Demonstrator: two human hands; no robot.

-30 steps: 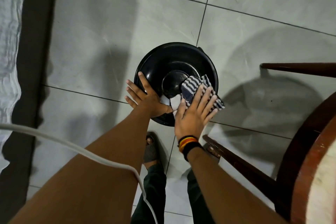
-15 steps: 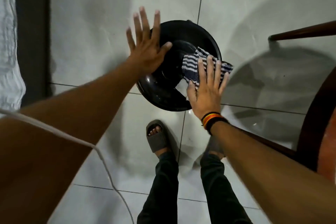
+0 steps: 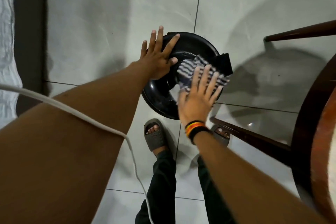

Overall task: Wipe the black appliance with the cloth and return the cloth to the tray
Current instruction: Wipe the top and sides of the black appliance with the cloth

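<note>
- The right hand (image 3: 197, 98) lies flat, fingers spread, palm pressing the striped cloth (image 3: 189, 70) down onto the black appliance (image 3: 158, 94); nothing is pinched, the hand is open on top of the fabric, and its outline is blurred.
- The left hand (image 3: 157, 58) is also open, fingers splayed, palm resting on the far left part of the appliance's top, thumb pointing toward the cloth.
- The cloth, dark with white stripes, covers the right side of the appliance's top, and a dark corner of it hangs past the right rim.
- The appliance is round and glossy and stands on the pale tiled floor (image 3: 109, 23), across a grout line.
- A wristband (image 3: 197, 129) with black, yellow and red stripes sits on the right wrist, on the near side of the appliance.
- Two feet in grey slippers (image 3: 154, 134) stand just near of the appliance, with dark trousers (image 3: 163, 187) below them.
- A dark wooden chair (image 3: 254, 138) stands to the right of the appliance, one leg reaching close to its near right rim.
- A white cable (image 3: 72, 114) crosses the left forearm, on the near left of the appliance.
- A white textured fabric (image 3: 7, 42) lies well to the left of the appliance, at the frame's edge.
</note>
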